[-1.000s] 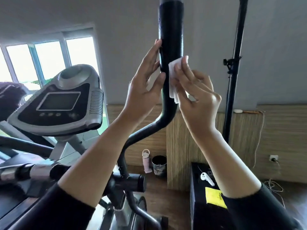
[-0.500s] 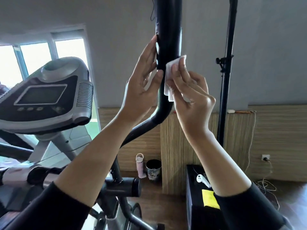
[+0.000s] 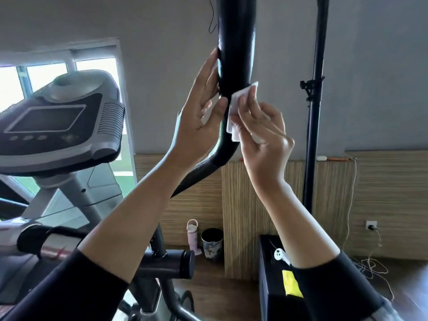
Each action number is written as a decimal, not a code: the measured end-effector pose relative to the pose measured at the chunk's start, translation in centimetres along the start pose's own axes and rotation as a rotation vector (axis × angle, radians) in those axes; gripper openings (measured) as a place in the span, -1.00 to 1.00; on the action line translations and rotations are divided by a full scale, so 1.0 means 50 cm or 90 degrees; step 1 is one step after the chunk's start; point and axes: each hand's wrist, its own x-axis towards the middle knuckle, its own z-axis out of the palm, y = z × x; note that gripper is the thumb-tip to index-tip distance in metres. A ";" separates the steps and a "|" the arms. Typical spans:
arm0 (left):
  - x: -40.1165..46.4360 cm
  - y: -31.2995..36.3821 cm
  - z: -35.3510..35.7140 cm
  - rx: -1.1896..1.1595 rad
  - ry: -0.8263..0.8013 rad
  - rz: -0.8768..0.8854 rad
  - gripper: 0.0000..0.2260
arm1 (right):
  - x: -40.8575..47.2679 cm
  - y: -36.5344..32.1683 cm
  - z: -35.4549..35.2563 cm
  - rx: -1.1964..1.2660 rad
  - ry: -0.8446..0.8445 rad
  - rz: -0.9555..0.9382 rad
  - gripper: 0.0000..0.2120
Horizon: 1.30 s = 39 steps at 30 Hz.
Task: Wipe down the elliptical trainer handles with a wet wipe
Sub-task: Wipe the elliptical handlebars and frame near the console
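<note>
Right hand (image 3: 264, 135) pinches wet wipe (image 3: 238, 112) flat vs the black handle (image 3: 236, 54), just above its bend. Left hand (image 3: 201, 112) open, fingers straight, bracing the handle's opposite side. Best: wrap wipe round the tube w/ firm pressure, long strokes; top section probably still undone.

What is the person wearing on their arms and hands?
Both arms have snug black sleeves pushed up, so the forearms are bare. The left hand and right hand wear no gloves, and no rings, watch or bracelets show. The right sleeve looks smooth and stretchy, like the left sleeve.
</note>
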 end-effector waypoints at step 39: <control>-0.150 -0.199 0.021 0.249 0.101 -0.009 -0.63 | -0.165 0.058 0.069 0.032 0.110 0.048 -0.74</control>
